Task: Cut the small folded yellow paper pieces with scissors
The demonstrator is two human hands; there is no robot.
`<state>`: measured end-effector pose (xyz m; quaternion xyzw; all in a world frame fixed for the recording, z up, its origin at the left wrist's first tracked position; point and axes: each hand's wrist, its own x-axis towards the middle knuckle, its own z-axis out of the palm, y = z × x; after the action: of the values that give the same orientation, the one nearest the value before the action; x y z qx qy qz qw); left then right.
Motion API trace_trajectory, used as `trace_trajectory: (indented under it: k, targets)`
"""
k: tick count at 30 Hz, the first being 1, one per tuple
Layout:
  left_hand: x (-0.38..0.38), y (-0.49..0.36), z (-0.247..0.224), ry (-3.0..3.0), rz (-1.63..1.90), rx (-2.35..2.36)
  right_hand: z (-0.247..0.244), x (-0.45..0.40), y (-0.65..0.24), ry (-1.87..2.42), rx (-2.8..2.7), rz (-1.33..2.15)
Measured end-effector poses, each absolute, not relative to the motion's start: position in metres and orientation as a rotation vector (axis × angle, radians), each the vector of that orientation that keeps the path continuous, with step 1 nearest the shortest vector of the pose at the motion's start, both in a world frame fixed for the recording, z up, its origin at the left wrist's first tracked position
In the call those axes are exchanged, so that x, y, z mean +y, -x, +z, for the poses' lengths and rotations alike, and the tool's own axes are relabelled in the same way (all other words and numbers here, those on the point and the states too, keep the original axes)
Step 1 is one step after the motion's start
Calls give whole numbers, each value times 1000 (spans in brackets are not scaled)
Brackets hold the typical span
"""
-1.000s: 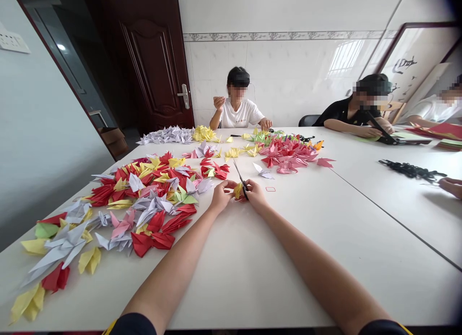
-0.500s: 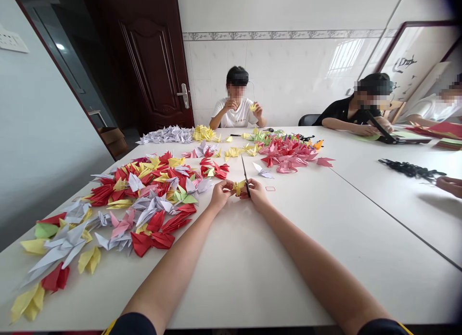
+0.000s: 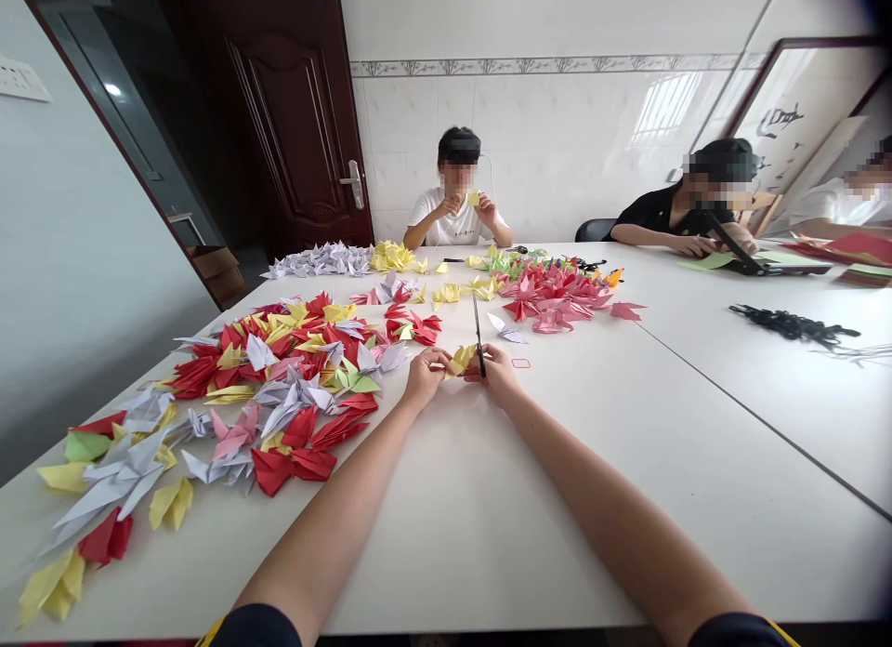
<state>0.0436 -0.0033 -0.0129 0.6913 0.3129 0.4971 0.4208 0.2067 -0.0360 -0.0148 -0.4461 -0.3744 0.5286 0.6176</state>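
Note:
Over the table in front of me, my left hand (image 3: 426, 376) pinches a small folded yellow paper piece (image 3: 461, 360) by its left side. My right hand (image 3: 499, 376) is closed around a slim dark tool (image 3: 478, 336) with a thin pointed end aimed away from me; I cannot tell whether it is scissors or tweezers. The right fingertips are at the right side of the yellow paper. Left of my hands lies a large spread of folded paper cranes (image 3: 279, 349) in red, yellow, lilac, pink and green. A single lilac crane (image 3: 508, 329) lies just beyond my right hand.
Further back are a lilac pile (image 3: 321, 259), a yellow pile (image 3: 392, 256) and a pink-red pile (image 3: 557, 294). A black stringy bundle (image 3: 791, 323) lies at right. Opposite sits a person (image 3: 456, 215) holding yellow paper; another person (image 3: 662, 215) works at a paper cutter (image 3: 787, 268).
The yellow paper in my hands has turned and looks wider, and the dark tool has tilted more upright. Across the table the person's yellow paper moved inward. A hand at the right edge has left view.

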Motion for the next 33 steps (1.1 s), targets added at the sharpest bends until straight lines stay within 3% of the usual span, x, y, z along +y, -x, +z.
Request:
trace_trajectory:
  k: [22,33]
  targets:
    - [-9,-43,-4,-1595,1049,831,-14,-40,-200,1104,-982,1037]
    - [-11,-49,-13,-1660,1194,833,-13,-39,-201,1155,-911,1038]
